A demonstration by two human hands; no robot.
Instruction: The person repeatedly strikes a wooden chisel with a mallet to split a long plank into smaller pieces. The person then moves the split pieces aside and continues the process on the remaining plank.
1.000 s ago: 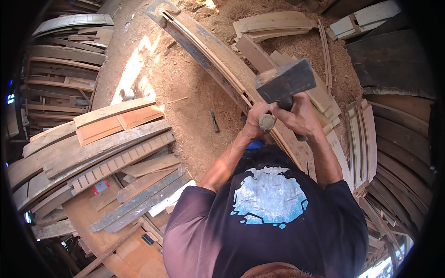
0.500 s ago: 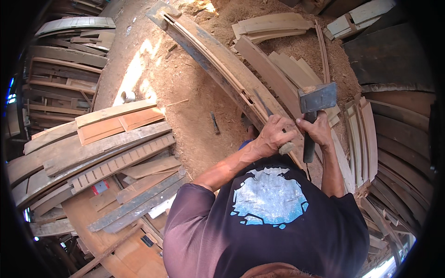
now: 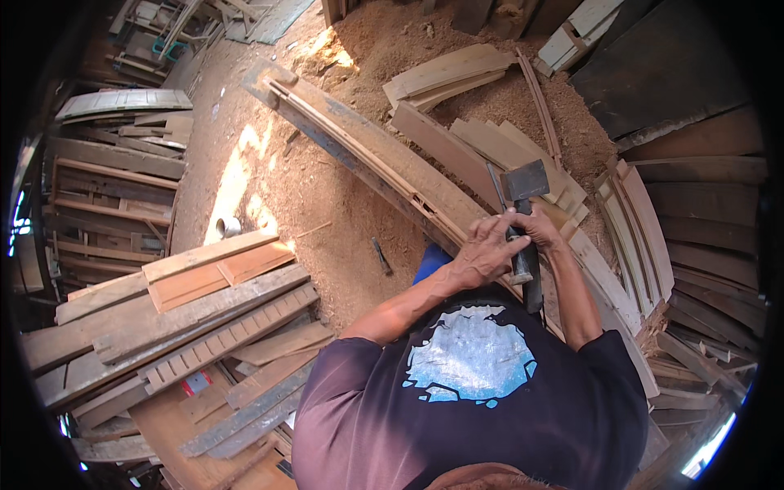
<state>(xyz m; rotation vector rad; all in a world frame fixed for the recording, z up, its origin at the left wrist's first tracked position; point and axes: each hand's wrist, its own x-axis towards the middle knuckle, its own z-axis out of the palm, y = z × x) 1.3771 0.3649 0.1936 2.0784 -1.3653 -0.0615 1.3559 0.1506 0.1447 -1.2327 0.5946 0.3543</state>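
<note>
My right hand [image 3: 541, 230] grips a mallet by its dark handle, the square block head [image 3: 525, 180] pointing up and away. Pressed close beside it, my left hand [image 3: 486, 251] has its fingers around a chisel [image 3: 519, 265], whose narrow blade sticks up left of the mallet head. The two tools lie side by side, and the fingers overlap, partly hiding the grip. Below and left of the hands runs a long narrow wooden strip [image 3: 359, 151] with a cut slot, lying along a thick plank [image 3: 384, 139]. Neither tool visibly touches the slot.
Another chisel-like tool [image 3: 381, 256] lies on the sawdust floor left of the plank. Curved boards [image 3: 453, 73] and flat boards [image 3: 457, 155] lie to the right. Stacked planks [image 3: 204, 318] fill the left side, near a metal can [image 3: 228, 227]. More boards lean at the right edge [image 3: 710, 220].
My hands have come together. The chisel has left the strip and turned upright beside the mallet, which has shifted slightly left and down. The view has swung a little.
</note>
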